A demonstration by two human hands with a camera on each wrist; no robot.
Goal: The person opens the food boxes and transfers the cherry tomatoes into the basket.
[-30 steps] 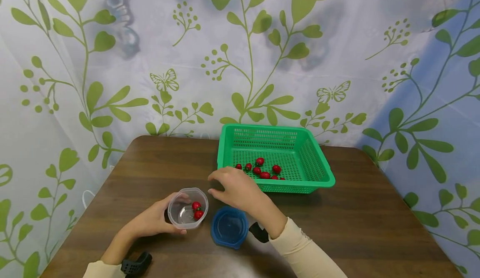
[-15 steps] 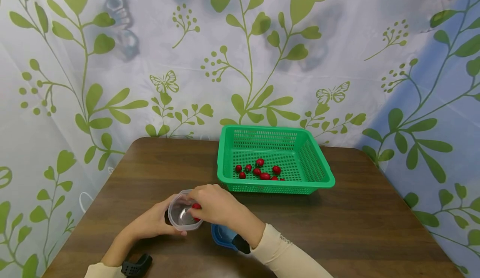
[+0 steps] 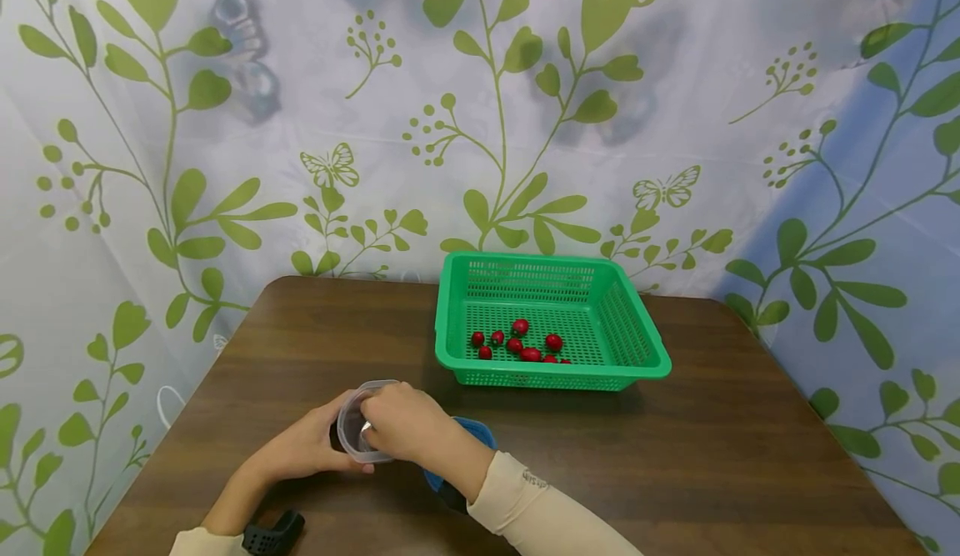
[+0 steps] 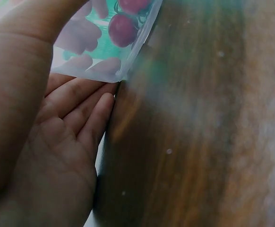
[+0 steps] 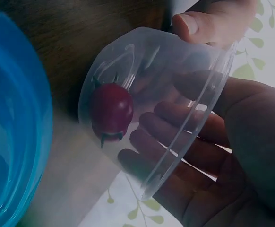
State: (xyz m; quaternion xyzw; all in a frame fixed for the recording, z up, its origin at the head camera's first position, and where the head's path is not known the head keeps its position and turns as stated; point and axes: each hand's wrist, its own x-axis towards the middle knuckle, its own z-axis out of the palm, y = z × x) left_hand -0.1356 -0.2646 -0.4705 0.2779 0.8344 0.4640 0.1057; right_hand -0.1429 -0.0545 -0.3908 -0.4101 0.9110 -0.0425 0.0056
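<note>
My left hand point(image 3: 311, 448) grips a clear plastic tub point(image 3: 349, 424) from its left side and tilts it. My right hand point(image 3: 412, 423) reaches over the rim, its fingers inside the tub. In the right wrist view, cherry tomatoes point(image 5: 111, 109) with green stems lie against the tub's bottom. The right fingers point(image 5: 147, 146) are loosely bent near them, with a gap visible. Through the tub wall in the left wrist view, tomatoes point(image 4: 123, 29) also show. From the head, the right hand covers them.
A green slotted basket point(image 3: 645, 335) with several cherry tomatoes point(image 3: 530, 355) stands at the back of the brown table point(image 3: 712, 439). Under the right forearm lies a round blue lid point(image 3: 477, 429), partly hidden. A patterned cloth point(image 3: 412, 122) hangs behind the table.
My right hand has moved left and down from beside the basket into the tub, now covering the tomatoes there. The left hand and tub have stayed nearly still.
</note>
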